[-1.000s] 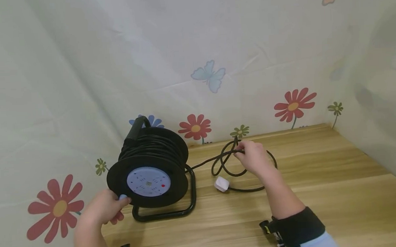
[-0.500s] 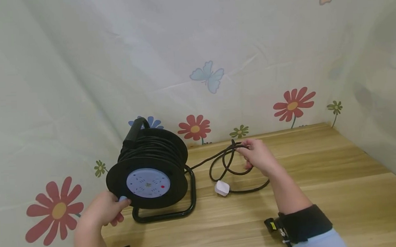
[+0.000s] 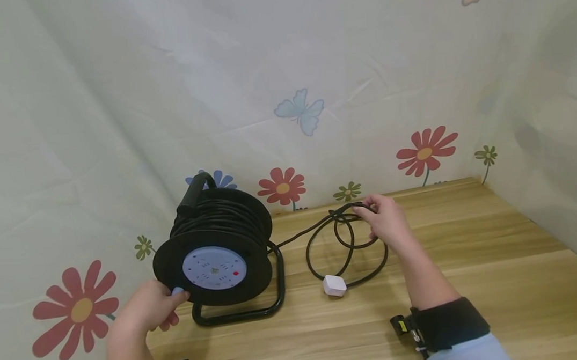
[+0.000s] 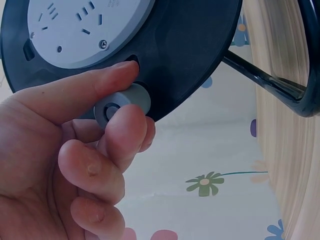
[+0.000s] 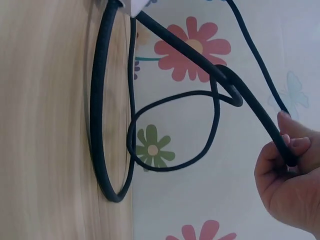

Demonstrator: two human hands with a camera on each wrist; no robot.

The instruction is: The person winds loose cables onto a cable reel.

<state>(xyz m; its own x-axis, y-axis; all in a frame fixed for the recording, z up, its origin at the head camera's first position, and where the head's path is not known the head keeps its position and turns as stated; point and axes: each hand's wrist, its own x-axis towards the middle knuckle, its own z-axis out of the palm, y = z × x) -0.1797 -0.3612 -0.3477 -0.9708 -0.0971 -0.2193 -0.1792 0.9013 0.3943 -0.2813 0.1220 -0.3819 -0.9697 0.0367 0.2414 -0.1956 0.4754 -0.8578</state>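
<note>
Looking down through the head view, I see the whole black plastic cable reel (image 3: 256, 281), on its bent black tube stand (image 3: 238, 316), at the left of the wood-grain tabletop (image 3: 324, 345). Only that view shows the small red button (image 3: 236, 273) on the reel's round pale-blue socket plate (image 3: 205, 264), and the full white squarish plug (image 3: 334, 285), just right of the stand; whether it touches the wood I can't tell. The right wrist view catches merely the plug's corner.

From above, the left hand (image 3: 146, 307) half covers the short round grey-blue knob (image 4: 135, 100) near the reel's edge. The left wrist view uncovers the knob's ringed end, with fingertips pressed on both sides of it in a firm pinch, the lower fingers curled in.

The right hand (image 3: 387, 221) mostly shows its back from above. The right wrist view reveals fingers folded tightly on the thin black rubbery cable (image 5: 98, 95), which passes through the grip and droops in loose loops towards the plug.
</note>
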